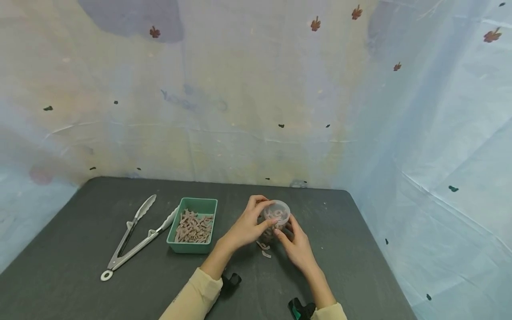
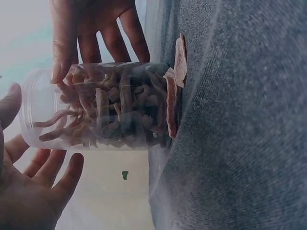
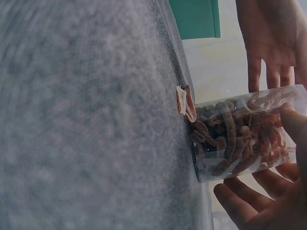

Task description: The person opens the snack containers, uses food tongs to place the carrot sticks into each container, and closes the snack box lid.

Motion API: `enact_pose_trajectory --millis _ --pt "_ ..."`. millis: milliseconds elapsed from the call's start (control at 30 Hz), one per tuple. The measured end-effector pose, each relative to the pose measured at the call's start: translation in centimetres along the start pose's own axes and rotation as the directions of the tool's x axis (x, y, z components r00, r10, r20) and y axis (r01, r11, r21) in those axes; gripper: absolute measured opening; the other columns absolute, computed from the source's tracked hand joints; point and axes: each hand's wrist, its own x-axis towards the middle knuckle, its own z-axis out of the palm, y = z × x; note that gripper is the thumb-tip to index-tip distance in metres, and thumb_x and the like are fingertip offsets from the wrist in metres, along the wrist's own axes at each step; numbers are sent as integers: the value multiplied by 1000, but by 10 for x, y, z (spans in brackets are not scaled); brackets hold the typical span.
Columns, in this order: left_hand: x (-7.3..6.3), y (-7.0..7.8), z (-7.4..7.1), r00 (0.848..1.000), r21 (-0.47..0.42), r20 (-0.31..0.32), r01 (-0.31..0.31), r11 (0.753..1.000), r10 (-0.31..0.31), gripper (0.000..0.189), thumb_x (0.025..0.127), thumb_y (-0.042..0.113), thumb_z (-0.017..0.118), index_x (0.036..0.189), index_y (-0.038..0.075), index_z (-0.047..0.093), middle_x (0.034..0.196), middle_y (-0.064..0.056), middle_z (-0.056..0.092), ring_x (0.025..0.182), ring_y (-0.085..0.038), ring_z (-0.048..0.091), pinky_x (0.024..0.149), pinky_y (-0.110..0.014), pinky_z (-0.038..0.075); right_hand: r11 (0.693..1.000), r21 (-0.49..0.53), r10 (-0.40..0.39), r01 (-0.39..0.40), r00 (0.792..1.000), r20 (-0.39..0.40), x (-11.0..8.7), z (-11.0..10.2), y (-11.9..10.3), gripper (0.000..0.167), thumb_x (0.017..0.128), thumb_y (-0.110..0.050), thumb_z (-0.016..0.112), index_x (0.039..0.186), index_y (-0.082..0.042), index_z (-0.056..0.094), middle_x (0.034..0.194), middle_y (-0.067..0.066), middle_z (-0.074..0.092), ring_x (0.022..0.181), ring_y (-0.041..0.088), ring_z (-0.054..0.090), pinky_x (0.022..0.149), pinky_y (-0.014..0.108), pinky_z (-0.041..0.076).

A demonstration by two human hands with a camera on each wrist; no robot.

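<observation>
A clear plastic jar [image 1: 277, 213] full of brown, dried-looking strips stands upright on the table. My left hand [image 1: 248, 224] holds it around its top, thumb and fingers on opposite sides of the rim. Lower down, my right hand [image 1: 297, 249] grips the jar's side, with its thumb against the clear wall in the right wrist view. Strips show through the jar wall [image 2: 110, 105] most of the way up. A few loose strips [image 2: 171, 103] lie on the table at the jar's base.
Left of the hands, a green tray [image 1: 190, 249] contains many short brown pieces. Spread metal tongs [image 1: 138, 248] with a white ring lie further left, one arm end by the tray. The dark table [image 1: 352, 266] meets a hanging plastic sheet [image 1: 240, 111] behind.
</observation>
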Motion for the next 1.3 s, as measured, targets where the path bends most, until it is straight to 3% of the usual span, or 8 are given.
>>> enact_pose_trajectory --millis 167,333,433,600,733,1033,1300 --pt "0 -1 0 1000 8 9 -16 1000 16 52 107 32 62 154 12 50 156 -9 35 141 -30 43 109 -53 45 1000 5 -15 15 1000 -1 0 0 2 72 104 -28 68 163 -8 32 154 23 47 136 49 52 101 57 52" --pt "0 -2 -2 999 -6 38 -31 999 31 47 111 24 54 156 12 47 164 -6 35 152 -30 33 115 -58 38 1000 -1 -26 26 1000 -10 -1 0 2 71 103 -28 69 162 -9 33 153 23 49 135 49 53 100 57 53" --pt "0 -2 -1 999 -5 35 -29 1000 29 49 110 29 55 156 13 46 166 -5 32 153 -31 31 115 -60 36 1000 -2 -24 24 1000 -10 -1 1 2 71 103 -28 69 162 -8 33 153 23 49 135 49 53 100 57 53" --pt "0 -1 2 1000 24 -4 -6 1000 6 55 106 38 62 155 15 49 159 -9 30 144 -32 40 111 -56 43 1000 6 -25 25 1000 -5 -1 2 2 71 104 -27 68 162 -9 33 153 23 49 135 48 53 101 57 52" --pt "0 0 3 1000 15 -14 -6 1000 6 54 106 34 63 153 14 50 152 -11 32 138 -30 43 107 -54 45 1000 3 -23 23 1000 -5 -1 1 2 70 104 -28 68 162 -9 33 153 23 49 135 48 52 101 58 52" --pt "0 1 0 999 -10 44 -1 1000 2 47 112 23 51 157 15 45 166 -5 33 153 -28 30 116 -59 35 1000 19 -15 15 1000 -4 0 -1 1 71 104 -27 68 162 -9 33 154 23 48 137 48 52 103 58 51" --pt "0 -1 4 1000 12 17 15 1000 -15 59 105 37 65 157 17 46 158 -10 28 145 -31 39 112 -55 42 999 29 -19 19 1000 3 -1 -1 -1 70 104 -23 67 163 -9 32 154 23 48 136 48 52 102 57 51"
